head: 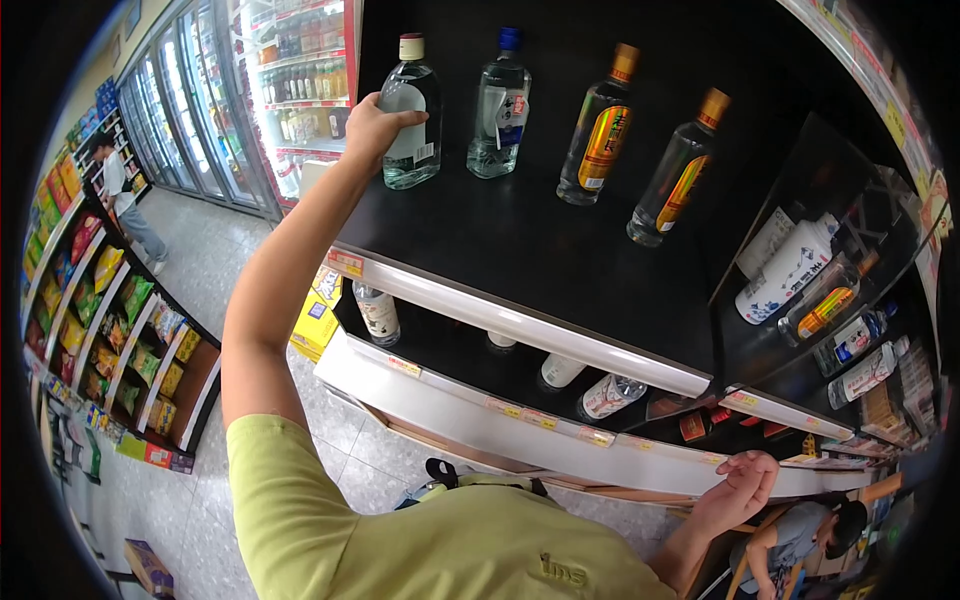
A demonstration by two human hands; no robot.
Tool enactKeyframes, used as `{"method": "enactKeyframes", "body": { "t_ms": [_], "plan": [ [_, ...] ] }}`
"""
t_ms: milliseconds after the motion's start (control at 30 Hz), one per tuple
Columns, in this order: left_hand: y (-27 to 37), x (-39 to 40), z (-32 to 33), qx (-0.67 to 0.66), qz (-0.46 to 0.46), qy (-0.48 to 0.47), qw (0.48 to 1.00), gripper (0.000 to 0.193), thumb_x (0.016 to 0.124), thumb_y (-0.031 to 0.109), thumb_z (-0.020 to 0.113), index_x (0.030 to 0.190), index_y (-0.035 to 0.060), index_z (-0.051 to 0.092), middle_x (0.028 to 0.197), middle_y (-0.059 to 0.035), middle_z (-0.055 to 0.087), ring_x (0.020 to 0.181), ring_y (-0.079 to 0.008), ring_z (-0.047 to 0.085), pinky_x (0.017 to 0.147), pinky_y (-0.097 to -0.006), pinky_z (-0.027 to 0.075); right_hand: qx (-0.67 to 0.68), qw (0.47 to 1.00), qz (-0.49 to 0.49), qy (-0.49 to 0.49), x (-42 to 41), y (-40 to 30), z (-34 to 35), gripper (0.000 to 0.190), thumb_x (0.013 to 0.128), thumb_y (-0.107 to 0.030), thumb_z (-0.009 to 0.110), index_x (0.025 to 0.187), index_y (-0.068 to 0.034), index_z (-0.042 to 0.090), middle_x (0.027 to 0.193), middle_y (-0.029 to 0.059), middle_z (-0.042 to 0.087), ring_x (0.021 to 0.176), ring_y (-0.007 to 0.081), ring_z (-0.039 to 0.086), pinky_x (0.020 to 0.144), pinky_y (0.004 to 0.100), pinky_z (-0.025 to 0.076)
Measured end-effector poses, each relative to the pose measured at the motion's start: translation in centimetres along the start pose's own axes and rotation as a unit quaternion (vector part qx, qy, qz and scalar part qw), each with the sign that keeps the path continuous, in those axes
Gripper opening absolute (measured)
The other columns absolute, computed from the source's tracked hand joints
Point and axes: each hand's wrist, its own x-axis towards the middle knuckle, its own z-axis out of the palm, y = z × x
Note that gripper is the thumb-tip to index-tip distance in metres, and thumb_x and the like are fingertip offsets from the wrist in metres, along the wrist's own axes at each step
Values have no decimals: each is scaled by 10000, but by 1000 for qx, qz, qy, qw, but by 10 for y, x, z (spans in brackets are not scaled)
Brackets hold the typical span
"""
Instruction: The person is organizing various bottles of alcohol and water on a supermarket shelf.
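Observation:
My left hand (379,131) grips a clear flask-shaped bottle (421,169) with a cream cap, thumb across its pale label. The bottle stands upright at the left end of a black shelf (480,232). Beside it is a clear bottle with a blue cap (499,112). Further right stand two gold-capped bottles, one (596,142) nearer the left and the other (675,180) at the right, both with orange-gold labels. Low at the right, my right hand (739,487) hangs before the lower shelf, fingers loosely curled, nothing seen in it.
The shelf's white front edge (510,319) juts out above a lower shelf holding several bottles (611,394). A divider panel (780,217) bounds the right side. Snack racks (112,322) and a person (124,195) are at the left. Another person (802,544) sits lower right.

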Motion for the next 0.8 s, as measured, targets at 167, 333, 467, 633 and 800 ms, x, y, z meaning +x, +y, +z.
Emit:
{"method": "enactKeyframes", "body": {
  "t_ms": [167,333,467,633,800],
  "plan": [
    [21,-31,-2,65,49,3,997,549,635,181,873,1111,-16,681,1001,-157,724,899,-232,711,811,-355,568,-20,1000,9,0,-6,-4,12,172,1022,-136,508,908,-12,539,787,69,576,640,110,544,545,237,434],
    [55,-80,1,111,94,11,989,640,622,189,867,1189,-21,659,1039,-156,725,942,-247,702,855,-355,540,14,997,10,-75,-13,-11,24,108,986,-62,517,915,15,539,769,94,582,626,136,561,568,246,469],
    [98,-129,6,95,196,44,975,605,650,166,862,1186,-22,650,1027,-128,719,945,-215,683,865,-324,521,-11,984,23,-178,-20,-18,47,127,898,-8,634,995,35,564,891,114,632,743,159,620,690,276,522],
    [158,-189,11,82,284,3,955,614,633,168,869,1174,-21,649,1021,-96,710,936,-186,669,880,-310,508,92,932,-16,-350,0,-42,114,778,768,-11,822,1407,40,381,1452,228,439,1328,290,501,1089,396,433],
    [191,-254,27,-10,190,-136,972,890,506,262,906,1272,-54,580,1146,-145,680,1097,-248,658,966,-382,518,113,931,-36,-346,19,-53,149,1138,661,-215,931,1541,-16,238,1580,181,301,1452,316,331,1162,395,311]
  ]
}}
